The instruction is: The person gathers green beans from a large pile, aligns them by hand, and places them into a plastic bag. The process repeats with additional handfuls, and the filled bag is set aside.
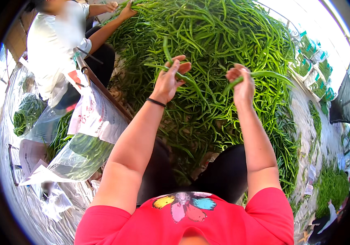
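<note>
Long green chili peppers (211,33) lie in a large heap in front of me. Over the heap's near part, my left hand (171,76) holds a few long peppers between thumb and fingers; one sticks up and another curves off to the right. A dark band circles that wrist. To its right, my right hand (241,82) is closed around a long curved pepper (271,74), whose far end points right. The two hands are apart, both above the heap.
At the upper left a co-worker in a white shirt (45,46) reaches to the heap. Clear plastic bags of peppers (86,153) and printed paper hang by a metal frame at left. Packed bags (318,73) stand at right, above another pepper pile (331,190).
</note>
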`<state>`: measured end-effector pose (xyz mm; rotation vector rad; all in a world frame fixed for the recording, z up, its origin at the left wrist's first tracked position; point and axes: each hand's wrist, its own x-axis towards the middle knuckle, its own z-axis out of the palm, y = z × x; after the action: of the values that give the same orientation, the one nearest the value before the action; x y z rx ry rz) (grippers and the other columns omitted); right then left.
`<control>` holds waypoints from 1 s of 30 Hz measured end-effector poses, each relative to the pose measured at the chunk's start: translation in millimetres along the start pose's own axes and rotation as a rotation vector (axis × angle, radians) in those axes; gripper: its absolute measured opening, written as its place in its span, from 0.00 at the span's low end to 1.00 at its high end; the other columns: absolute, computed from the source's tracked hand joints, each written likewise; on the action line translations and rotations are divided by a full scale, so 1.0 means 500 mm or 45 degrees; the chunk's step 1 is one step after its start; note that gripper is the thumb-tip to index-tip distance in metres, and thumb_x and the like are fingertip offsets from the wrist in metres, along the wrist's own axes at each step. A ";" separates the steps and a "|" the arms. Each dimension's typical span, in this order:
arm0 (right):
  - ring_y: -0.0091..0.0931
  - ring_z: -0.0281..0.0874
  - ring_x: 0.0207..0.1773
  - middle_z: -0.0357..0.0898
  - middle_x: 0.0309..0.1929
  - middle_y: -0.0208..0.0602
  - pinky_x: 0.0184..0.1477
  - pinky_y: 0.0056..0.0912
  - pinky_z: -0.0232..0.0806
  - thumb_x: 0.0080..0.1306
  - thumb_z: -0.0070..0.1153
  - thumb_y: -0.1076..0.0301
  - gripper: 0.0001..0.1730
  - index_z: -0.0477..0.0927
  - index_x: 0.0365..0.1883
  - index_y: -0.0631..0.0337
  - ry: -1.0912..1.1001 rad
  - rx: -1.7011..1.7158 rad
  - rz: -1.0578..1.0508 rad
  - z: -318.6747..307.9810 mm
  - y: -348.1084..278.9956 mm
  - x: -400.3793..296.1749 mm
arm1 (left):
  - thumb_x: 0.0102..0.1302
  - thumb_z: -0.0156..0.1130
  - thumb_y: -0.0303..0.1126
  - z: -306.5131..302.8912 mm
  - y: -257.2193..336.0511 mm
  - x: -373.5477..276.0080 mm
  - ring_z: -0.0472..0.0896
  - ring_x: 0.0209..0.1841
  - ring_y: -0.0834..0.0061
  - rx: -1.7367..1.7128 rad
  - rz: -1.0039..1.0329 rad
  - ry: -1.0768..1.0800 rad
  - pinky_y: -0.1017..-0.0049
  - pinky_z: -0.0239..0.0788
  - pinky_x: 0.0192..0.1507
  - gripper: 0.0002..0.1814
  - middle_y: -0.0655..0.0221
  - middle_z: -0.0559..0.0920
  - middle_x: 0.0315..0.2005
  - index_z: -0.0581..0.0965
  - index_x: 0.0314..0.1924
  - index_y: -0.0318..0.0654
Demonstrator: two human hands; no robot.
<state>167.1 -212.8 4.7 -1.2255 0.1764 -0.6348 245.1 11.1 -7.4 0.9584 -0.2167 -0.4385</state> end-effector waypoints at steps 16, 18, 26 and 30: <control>0.16 0.64 0.23 0.77 0.35 0.31 0.21 0.16 0.52 0.68 0.52 0.57 0.16 0.76 0.42 0.62 -0.125 0.394 0.607 0.055 0.045 -0.024 | 0.74 0.45 0.38 0.012 0.029 -0.044 0.70 0.61 0.62 -0.135 -0.104 -0.457 0.61 0.67 0.59 0.25 0.57 0.71 0.59 0.60 0.67 0.38; 0.16 0.64 0.24 0.78 0.34 0.32 0.21 0.18 0.54 0.69 0.50 0.61 0.13 0.75 0.42 0.62 0.028 0.496 0.390 0.035 0.012 0.005 | 0.74 0.45 0.37 -0.003 0.031 -0.047 0.70 0.62 0.62 -0.057 -0.217 -0.427 0.61 0.67 0.59 0.25 0.57 0.71 0.59 0.60 0.67 0.38; 0.12 0.65 0.22 0.74 0.25 0.23 0.22 0.15 0.59 0.68 0.52 0.53 0.15 0.79 0.39 0.56 -0.376 -0.773 0.098 0.028 -0.055 -0.050 | 0.74 0.43 0.37 -0.032 0.033 -0.046 0.70 0.62 0.64 -0.026 -0.309 -0.379 0.62 0.66 0.60 0.23 0.57 0.70 0.60 0.61 0.66 0.37; 0.17 0.69 0.31 0.77 0.29 0.26 0.36 0.21 0.64 0.67 0.54 0.59 0.16 0.80 0.42 0.64 -0.949 -0.892 0.182 0.073 -0.011 -0.092 | 0.74 0.43 0.38 0.002 0.025 -0.050 0.71 0.60 0.67 -0.112 -0.213 -0.488 0.65 0.65 0.60 0.22 0.59 0.73 0.57 0.63 0.64 0.37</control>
<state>144.2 -159.3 13.0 -2.0231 -0.1586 0.0638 225.5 28.0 3.7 0.8030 -0.4621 -0.7805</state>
